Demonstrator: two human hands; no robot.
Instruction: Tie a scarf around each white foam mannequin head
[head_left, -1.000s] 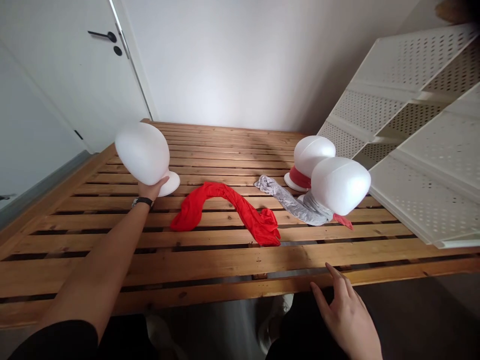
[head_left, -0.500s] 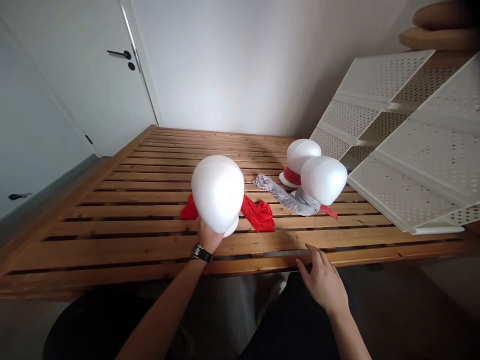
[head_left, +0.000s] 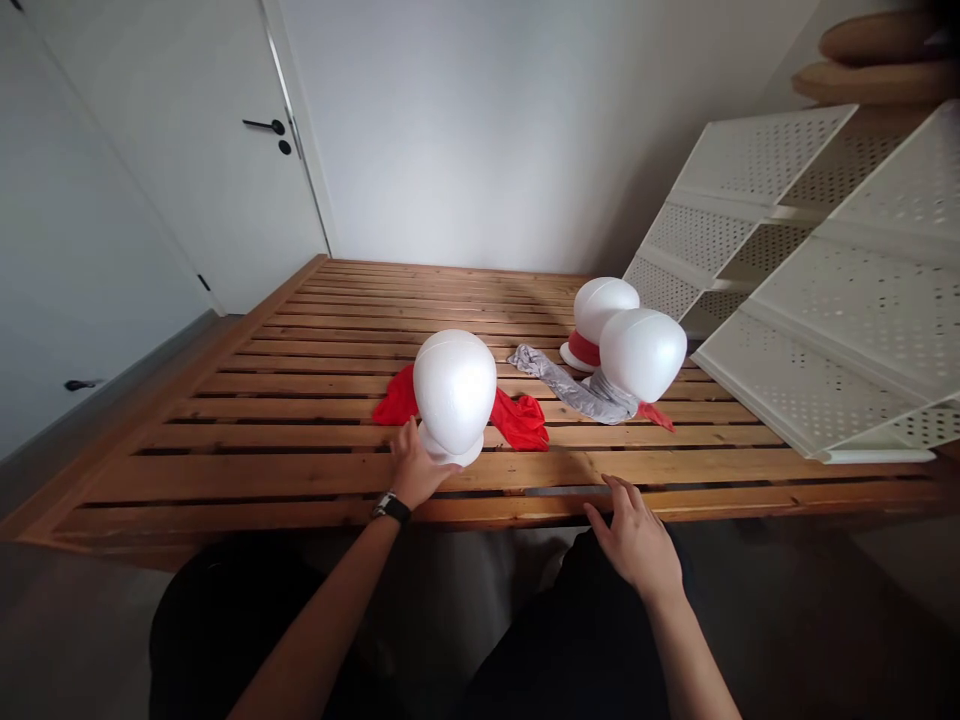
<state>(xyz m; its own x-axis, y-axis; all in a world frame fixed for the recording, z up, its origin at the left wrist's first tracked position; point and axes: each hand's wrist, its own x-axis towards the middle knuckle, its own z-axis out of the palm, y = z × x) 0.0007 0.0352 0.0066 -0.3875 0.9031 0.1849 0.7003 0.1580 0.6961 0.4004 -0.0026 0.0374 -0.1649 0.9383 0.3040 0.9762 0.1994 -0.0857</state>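
1. On the near part of the slatted wooden bench (head_left: 285,488), left of its middle, the white head form (head_left: 455,385) stood upright, its base seemingly on the slats. A second earlier it had been held out over the left side; it had since come across to the right and lower, in front of the red cloth (head_left: 519,422).
2. The left hand (head_left: 421,468) was at the base, fingers curled around its left side and thumb along the near side: grasping, not released.
3. The right hand (head_left: 637,538) was over the near edge, farther right, fingers loosely spread, grasping nothing. Its pose had barely changed.
4. Judgement: the shift looked like carrying giving way to placing, with form and cloth now close together.
5. In the way: the form hid the cloth's middle; only the left and right ends showed. Could not tell whether form and cloth touched.
6. Right and farther off, two more forms stood close together. The far form (head_left: 604,308) had a red band (head_left: 583,349) around its neck; the nearer form (head_left: 643,354) had grey cloth (head_left: 574,388) around its own, one end trailing left, with a red scrap (head_left: 657,416) beside it.
7. A white perforated rack (head_left: 780,400) bounded the right side.
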